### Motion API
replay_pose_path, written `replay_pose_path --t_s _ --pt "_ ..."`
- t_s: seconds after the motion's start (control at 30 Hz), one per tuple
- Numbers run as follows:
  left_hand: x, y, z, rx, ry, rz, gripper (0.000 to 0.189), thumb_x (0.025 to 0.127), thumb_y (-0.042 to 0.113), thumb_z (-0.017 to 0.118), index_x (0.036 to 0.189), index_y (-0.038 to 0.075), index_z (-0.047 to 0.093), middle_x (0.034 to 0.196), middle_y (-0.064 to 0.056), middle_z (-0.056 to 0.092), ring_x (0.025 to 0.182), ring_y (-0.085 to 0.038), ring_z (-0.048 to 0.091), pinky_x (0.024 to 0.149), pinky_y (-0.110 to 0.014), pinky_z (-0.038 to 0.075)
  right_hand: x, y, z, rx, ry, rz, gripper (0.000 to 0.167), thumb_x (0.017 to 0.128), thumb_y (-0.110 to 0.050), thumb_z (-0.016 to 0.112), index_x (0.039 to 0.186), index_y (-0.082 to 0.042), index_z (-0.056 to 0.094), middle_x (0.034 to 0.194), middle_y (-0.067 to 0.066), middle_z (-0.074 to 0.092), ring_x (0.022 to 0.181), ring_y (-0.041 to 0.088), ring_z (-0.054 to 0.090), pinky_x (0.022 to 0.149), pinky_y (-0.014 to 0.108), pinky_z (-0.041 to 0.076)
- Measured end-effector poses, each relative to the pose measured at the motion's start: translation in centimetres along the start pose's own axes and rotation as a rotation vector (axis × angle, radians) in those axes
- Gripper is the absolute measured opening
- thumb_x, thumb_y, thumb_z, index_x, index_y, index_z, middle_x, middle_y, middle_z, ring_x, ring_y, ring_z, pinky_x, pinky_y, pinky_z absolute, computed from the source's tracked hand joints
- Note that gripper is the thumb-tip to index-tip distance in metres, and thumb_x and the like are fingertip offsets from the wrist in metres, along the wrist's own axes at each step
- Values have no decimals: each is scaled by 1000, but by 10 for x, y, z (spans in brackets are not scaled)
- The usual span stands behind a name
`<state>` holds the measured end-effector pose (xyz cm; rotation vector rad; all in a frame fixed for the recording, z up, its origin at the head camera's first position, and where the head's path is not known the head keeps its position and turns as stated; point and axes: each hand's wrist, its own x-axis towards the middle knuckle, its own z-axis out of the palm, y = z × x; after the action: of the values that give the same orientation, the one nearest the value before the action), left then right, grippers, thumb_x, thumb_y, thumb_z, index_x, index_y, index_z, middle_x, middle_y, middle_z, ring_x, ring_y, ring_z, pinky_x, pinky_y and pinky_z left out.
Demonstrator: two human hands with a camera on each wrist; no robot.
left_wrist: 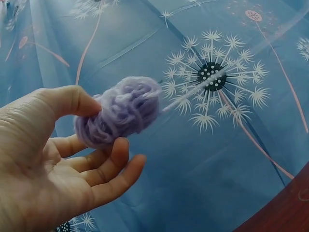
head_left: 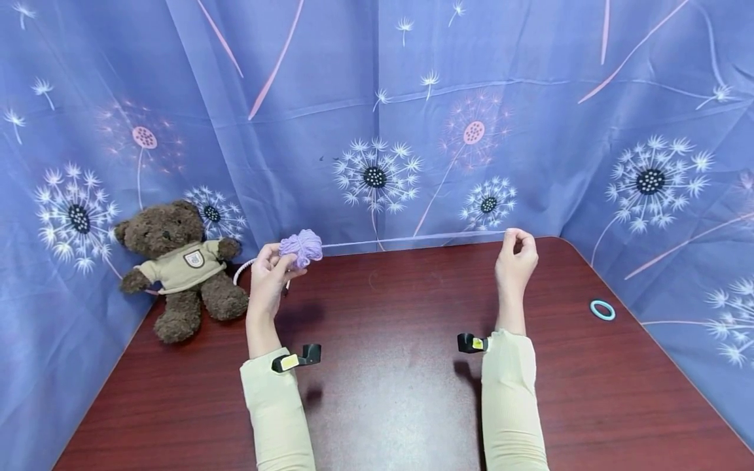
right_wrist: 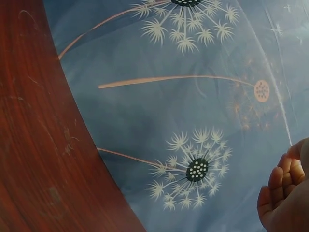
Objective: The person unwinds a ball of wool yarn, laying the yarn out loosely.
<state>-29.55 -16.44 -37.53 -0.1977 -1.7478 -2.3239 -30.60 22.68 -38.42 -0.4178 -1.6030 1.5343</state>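
A small bundle of lilac yarn [head_left: 302,248] is pinched between the thumb and fingers of my left hand [head_left: 269,281], raised above the table's far left part. In the left wrist view the yarn bundle [left_wrist: 128,108] shows its loose wound loops, with the thumb pressing on its near end. From it a single strand [head_left: 412,238] runs nearly straight and level across to my right hand [head_left: 516,260]. Thumb and fingertips of that hand pinch the strand's far part; the right wrist view shows the strand [right_wrist: 275,79] reaching the fingertips.
A brown teddy bear [head_left: 182,261] in a beige shirt sits at the table's left back corner. Beside it curves a white cord [head_left: 240,269]. A light-blue ring [head_left: 602,310] lies near the right edge of the dark red table [head_left: 389,366]. Blue dandelion-print curtains [head_left: 377,78] enclose the back and sides.
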Motion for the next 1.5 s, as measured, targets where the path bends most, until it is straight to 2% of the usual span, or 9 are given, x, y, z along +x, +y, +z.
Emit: replay_pose_path --t_s 0.17,0.53,0.63,0.83,0.97,1.13,1.2,1.4,1.5 --pt "0 1 3 -50 28 -4 23 93 -10 48 100 12 52 84 6 67 70 -6 66 67 -25 60 -15 -23 0 12 -67 2 19 96 -7 54 100 10 61 74 -13 48 69 0 42 66 15 36" --pt "-1 3 25 -23 -82 -9 23 93 -9 50 102 12 52 86 7 65 76 -6 63 72 -23 59 -36 -40 20 54 -259 -74 20 93 0 57 104 15 63 76 -17 56 67 -5 48 64 10 39" --pt "-2 4 32 -12 -112 -5 21 93 -9 50 104 9 51 87 7 65 78 -7 64 72 -23 59 -48 -47 30 49 -364 -95 19 94 1 57 104 15 64 80 -9 60 68 -5 49 64 10 41" --pt "-4 8 45 8 -171 9 20 92 -9 51 106 5 52 90 5 66 81 -8 65 74 -25 60 -84 -50 61 3 -661 -126 19 94 -3 60 106 11 66 94 25 67 71 -4 51 68 11 43" --pt "-8 12 53 8 -241 4 21 92 -9 51 108 5 51 93 4 65 83 -9 66 77 -28 61 -108 -37 82 24 -839 -150 21 94 -7 62 111 5 67 103 24 68 84 2 57 77 13 48" --pt "-13 17 64 25 -365 -2 22 92 -9 50 113 0 51 96 4 64 85 -8 65 79 -29 60 -130 -43 91 60 -1006 -131 33 94 -4 59 125 9 58 120 27 64 110 32 64 100 36 53" --pt "-14 17 67 41 -413 1 23 92 -9 51 115 -4 50 97 4 64 85 -7 65 78 -27 60 -133 -44 91 60 -1036 -121 34 95 -3 57 126 10 56 124 28 63 117 36 60 105 44 50" --pt "-14 16 66 91 -478 -14 30 92 -8 50 121 -13 44 99 3 63 86 -7 64 76 -24 59 -127 -38 89 47 -1004 -134 26 90 4 55 112 13 62 102 29 67 87 9 59 81 20 51" --pt "-15 17 63 108 -483 -23 30 92 -7 50 121 -12 44 99 3 63 86 -8 65 76 -24 59 -120 -38 86 74 -1000 -131 25 91 4 52 111 14 63 102 30 67 83 -2 56 78 14 49"
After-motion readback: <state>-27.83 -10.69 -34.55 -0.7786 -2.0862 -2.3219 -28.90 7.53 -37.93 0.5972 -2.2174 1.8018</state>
